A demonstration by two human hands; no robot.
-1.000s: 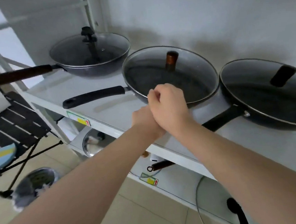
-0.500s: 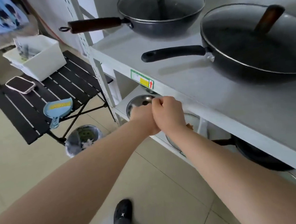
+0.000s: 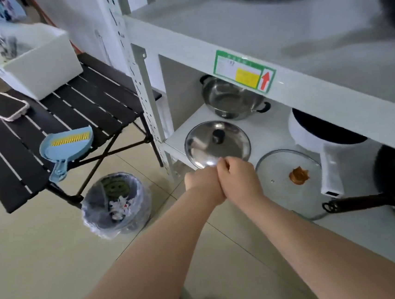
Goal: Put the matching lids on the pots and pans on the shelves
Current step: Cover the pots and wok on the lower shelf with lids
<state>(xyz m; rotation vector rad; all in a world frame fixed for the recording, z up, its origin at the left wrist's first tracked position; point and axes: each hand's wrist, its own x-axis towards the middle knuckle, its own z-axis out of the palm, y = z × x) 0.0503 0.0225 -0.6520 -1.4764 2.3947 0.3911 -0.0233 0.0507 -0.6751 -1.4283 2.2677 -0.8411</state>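
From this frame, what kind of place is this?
Likely a home storage or utility corner: white metal shelving holding a steel pot and loose lids, tiled floor, a lined waste bin.

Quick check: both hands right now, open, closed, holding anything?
Left hand: closed in a fist, pressed against the right, nothing visibly held.
Right hand: closed in a fist, nothing visibly held.

Both forearms are bare to the frame edge, no sleeves, watch or rings visible.
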